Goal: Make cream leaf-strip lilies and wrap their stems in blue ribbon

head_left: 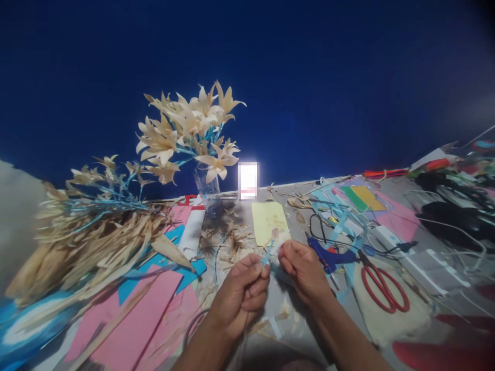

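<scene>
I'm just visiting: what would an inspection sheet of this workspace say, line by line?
Surface: grey tabletop, strewn with dry beige scraps.
Job's things: thin light-blue stem with a brownish tip.
Clutter: pink paper sheets left; pale-yellow paper rectangle centre; blue glue gun and red-handled scissors right.
Hands: left hand pinches the stem; right hand is closed beside it, contents unclear.
Cables: thin black and white cables, right side.
Surroundings: cream star-shaped flowers in a clear vase; plain dark-blue backdrop.

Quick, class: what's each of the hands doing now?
Left hand: closed, pinching a light-blue stem.
Right hand: closed; anything held cannot be told.
</scene>
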Demonstrator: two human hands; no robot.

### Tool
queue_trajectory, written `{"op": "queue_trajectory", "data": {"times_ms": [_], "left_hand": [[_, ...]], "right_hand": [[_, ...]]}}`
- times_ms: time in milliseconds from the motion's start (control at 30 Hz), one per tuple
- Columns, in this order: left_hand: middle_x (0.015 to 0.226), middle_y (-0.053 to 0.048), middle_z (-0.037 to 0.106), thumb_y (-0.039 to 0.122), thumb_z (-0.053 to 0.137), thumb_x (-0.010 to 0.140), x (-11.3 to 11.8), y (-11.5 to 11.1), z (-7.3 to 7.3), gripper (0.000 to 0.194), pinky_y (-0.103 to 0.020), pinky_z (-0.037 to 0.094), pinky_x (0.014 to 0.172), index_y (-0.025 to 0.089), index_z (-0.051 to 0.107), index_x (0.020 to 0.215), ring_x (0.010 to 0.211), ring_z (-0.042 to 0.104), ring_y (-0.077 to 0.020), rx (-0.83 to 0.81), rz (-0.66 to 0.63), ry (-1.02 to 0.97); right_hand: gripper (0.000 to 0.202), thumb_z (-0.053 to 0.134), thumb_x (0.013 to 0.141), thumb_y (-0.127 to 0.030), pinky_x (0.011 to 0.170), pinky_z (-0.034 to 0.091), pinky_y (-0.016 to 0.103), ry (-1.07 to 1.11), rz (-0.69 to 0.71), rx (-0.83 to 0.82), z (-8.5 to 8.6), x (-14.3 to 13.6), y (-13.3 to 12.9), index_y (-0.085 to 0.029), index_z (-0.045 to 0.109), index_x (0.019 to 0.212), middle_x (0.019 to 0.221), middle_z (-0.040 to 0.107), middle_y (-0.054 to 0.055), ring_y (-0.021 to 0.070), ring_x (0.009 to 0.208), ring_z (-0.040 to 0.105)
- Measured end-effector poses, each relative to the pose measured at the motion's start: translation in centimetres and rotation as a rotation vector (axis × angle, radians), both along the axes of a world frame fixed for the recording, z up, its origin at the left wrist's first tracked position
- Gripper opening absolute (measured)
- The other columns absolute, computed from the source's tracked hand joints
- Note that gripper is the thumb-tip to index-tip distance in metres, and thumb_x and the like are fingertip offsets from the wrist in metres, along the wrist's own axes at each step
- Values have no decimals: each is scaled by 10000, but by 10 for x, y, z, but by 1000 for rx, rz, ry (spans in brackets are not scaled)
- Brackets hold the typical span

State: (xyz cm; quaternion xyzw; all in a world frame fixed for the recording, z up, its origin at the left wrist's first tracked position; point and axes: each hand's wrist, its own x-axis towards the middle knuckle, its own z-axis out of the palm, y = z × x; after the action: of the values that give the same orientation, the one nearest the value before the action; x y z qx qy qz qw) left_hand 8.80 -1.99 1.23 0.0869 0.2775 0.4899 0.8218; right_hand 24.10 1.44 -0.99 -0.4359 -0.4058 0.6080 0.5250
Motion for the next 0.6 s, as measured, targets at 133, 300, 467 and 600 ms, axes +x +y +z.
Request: {"op": "queue_trajectory", "data": {"times_ms": [133,300,467,600], "left_hand": [[607,22,625,228,909,597,4,-3,-1,417,-85,180,316,161,565,822,387,329,-4,53,54,141],[608,5,653,302,891,632,4,-7,1,404,-96,179,315,163,553,805,369,338,-5,105,92,268],[591,15,636,273,899,608,3,-9,4,394,-94,165,316,154,563,776,365,309,8,85,22,201],[589,15,632,273,909,580,5,-10,3,402,-99,164,317,152,571,760,367,317,3,68,-46,157]], "right_hand": [[642,603,868,-665,461,285,225,-58,-21,88,-3,5,-3,-183,484,462,400,405,-46,76,425,336],[428,896,643,-469,656,477,244,-42,152,34,-1,11,-5,-182,769,934,850,708,49,156,743,621],[472,925,582,-482,526,417,206,194,191,-120,-2,9,-6,-161,783,898,671,642,5,88,546,515],[377,953,551,-409,503,420,193,253,178,-144,7,6,-6,-159,758,755,656,609,-13,81,546,513]]}}
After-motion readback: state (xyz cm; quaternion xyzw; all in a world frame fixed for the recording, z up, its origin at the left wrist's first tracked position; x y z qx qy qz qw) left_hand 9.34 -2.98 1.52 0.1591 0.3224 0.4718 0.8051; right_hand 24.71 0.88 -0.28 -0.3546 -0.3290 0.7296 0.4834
